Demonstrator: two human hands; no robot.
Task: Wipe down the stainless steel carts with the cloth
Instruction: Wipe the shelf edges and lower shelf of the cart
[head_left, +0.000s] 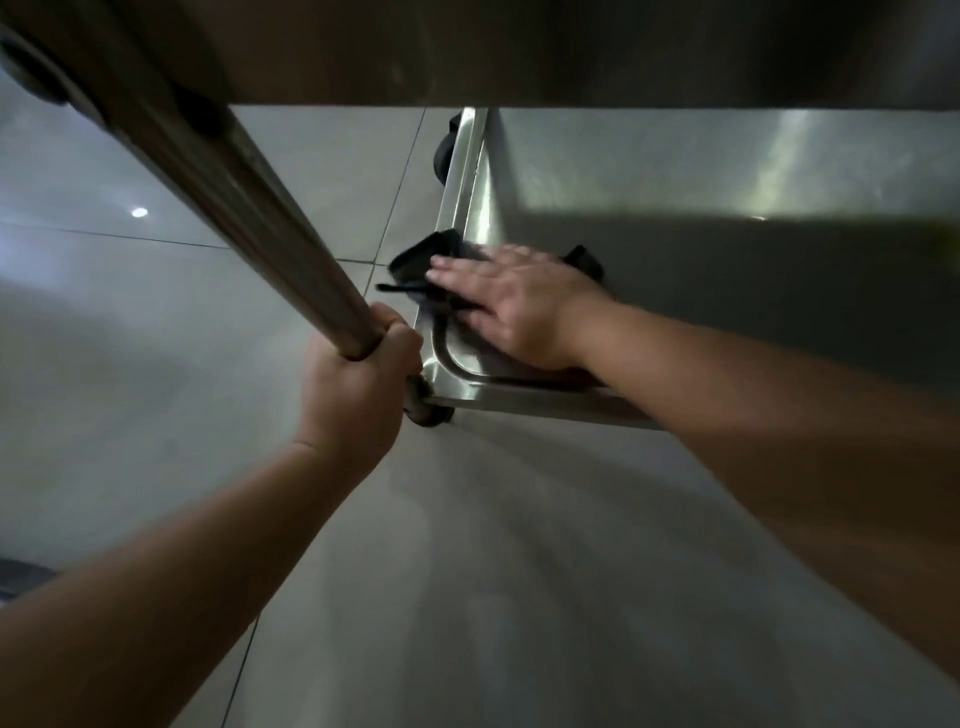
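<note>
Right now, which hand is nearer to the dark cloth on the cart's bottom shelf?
Right. The right hand lies flat on the cloth, pressing it on the shelf near its edge. The left hand is apart from it, closed around the cart's upright pole at the corner.

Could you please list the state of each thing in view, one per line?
left hand: closed around the cart post
right hand: flat, pressing the cloth
dark cloth: crumpled, draped over the shelf's left rim
lower cart shelf: bare, partly shadowed
caster wheel: on the tiled floor
</note>
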